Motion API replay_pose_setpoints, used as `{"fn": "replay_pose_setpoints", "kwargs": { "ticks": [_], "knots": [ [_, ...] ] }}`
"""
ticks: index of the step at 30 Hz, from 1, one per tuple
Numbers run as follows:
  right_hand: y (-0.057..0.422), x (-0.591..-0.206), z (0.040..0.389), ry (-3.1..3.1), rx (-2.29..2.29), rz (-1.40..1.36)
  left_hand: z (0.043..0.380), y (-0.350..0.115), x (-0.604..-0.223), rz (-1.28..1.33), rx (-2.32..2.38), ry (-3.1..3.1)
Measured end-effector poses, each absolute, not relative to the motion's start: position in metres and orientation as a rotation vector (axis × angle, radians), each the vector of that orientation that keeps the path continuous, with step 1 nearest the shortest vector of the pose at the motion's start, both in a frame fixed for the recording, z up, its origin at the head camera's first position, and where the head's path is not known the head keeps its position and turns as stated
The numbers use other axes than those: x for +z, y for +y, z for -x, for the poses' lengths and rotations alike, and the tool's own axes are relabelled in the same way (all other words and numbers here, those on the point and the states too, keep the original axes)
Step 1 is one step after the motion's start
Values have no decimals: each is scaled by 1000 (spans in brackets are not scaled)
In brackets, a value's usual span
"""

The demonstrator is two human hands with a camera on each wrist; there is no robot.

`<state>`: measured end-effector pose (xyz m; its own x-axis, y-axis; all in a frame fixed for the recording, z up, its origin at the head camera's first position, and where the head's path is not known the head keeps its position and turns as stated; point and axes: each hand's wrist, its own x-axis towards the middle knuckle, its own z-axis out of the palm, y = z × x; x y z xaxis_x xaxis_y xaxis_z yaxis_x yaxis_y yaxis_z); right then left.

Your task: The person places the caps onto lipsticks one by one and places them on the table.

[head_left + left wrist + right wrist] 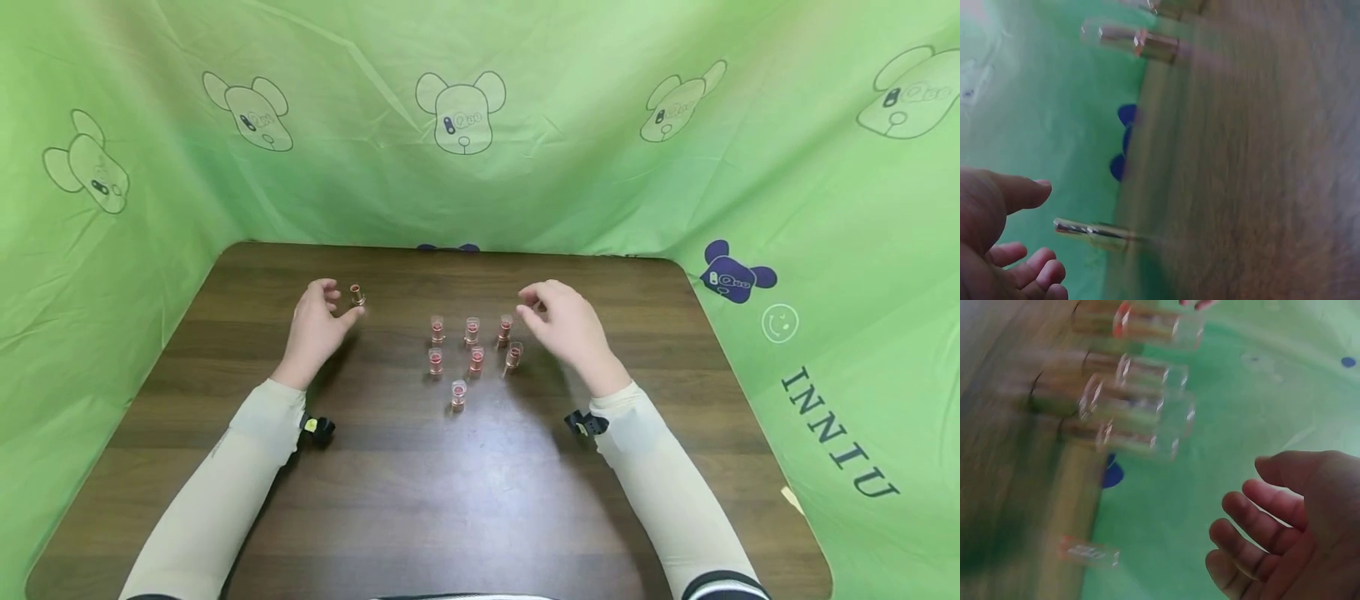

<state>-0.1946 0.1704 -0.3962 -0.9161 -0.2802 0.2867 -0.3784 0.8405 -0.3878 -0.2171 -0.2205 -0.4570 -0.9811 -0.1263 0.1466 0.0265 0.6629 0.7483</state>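
Several small lipstick tubes [476, 360] with clear tops and reddish middles stand upright in loose rows at the table's centre. A gold lipstick tube [357, 295] stands apart at the back left. Beside it is my left hand [318, 331], fingers loosely bent and thumb spread; the left wrist view shows a gap between hand and gold tube [1092, 234]. My right hand [566, 325] hovers just right of the group, thumb and fingers apart, nothing held. A smaller, blurred tube [1089, 552] appears low in the right wrist view, away from that hand's fingers.
The dark wooden table [405, 500] is enclosed at the back and sides by a green cloth [465, 200] printed with bear heads. A wrist camera [318, 429] sits on the left sleeve, another camera [587, 423] on the right.
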Motion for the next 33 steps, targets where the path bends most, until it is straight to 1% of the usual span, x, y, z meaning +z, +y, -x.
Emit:
{"fn": "replay_pose_setpoints", "kwargs": {
  "ticks": [5, 10, 18, 27, 33],
  "knots": [
    [178, -406, 212, -2765, 628, -405, 234, -225, -465, -171, -1257, -2743],
    [184, -417, 229, -2776, 578, -301, 245, -224, -473, -142, -1175, -2840],
    [194, -429, 245, -2879, 510, -186, 252, -224, -483, -97, -1107, -2867],
    [197, -442, 258, -2992, 395, -250, 248, -223, -485, -63, -1131, -2812],
    [198, -447, 260, -2991, 332, -277, 230, -215, -472, 104, -1126, -2750]
  ]
}}
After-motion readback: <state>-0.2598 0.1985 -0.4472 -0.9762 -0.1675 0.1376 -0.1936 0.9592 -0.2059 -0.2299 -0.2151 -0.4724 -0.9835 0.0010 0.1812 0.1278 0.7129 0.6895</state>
